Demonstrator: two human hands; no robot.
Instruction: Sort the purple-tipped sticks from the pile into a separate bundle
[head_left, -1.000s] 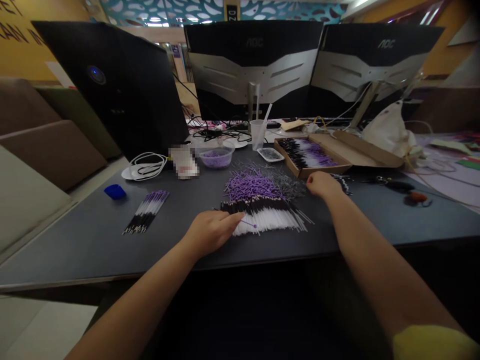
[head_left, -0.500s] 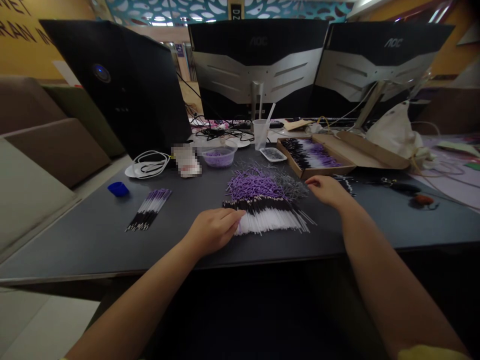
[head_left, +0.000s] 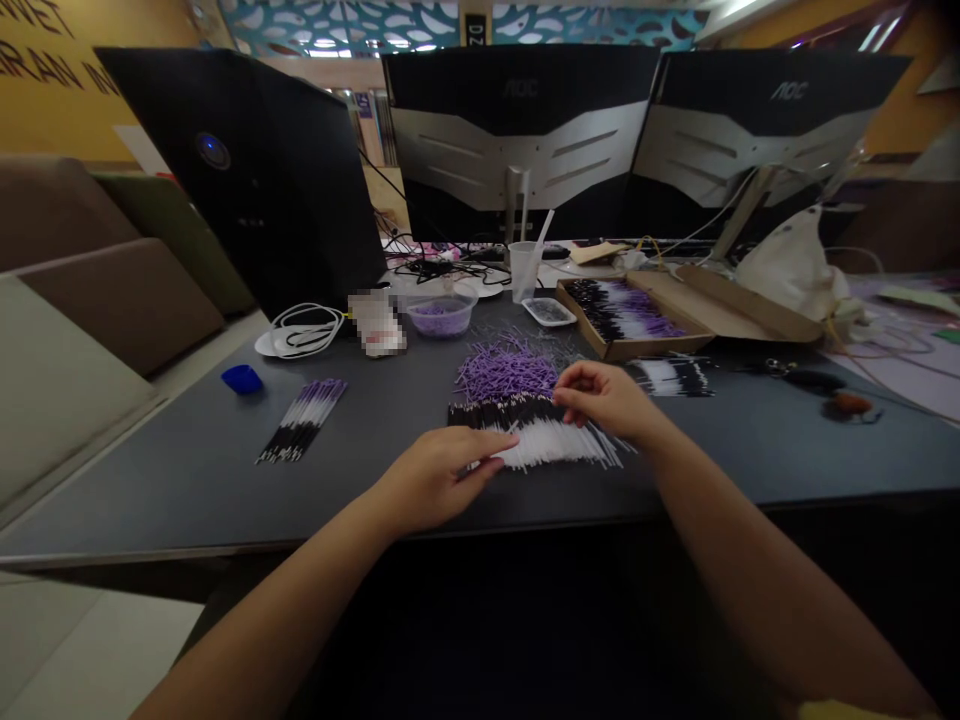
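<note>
A row of black-and-white sticks point(head_left: 547, 442) lies across the table in front of me. Behind it is a heap of small purple pieces point(head_left: 502, 368), with grey pieces point(head_left: 559, 348) at its right side. My left hand point(head_left: 442, 472) rests over the left part of the row, thumb and index finger apart, touching the white ends. My right hand point(head_left: 604, 400) is above the right part of the row near the black ends, its fingertips pinched together; anything between them is too small to make out.
Purple-tipped sticks point(head_left: 304, 420) and a blue cap point(head_left: 241, 379) lie left. Behind stand a plastic bowl point(head_left: 442, 315), cup point(head_left: 523, 270), white tray point(head_left: 550, 312) and cardboard box point(head_left: 637, 345). More sticks point(head_left: 671, 376) lie right, near a keychain point(head_left: 814, 378).
My right hand has moved left from the grey pieces to above the row, uncovering the sticks at the right. My left hand has moved slightly right, and its thumb and index finger have spread.
</note>
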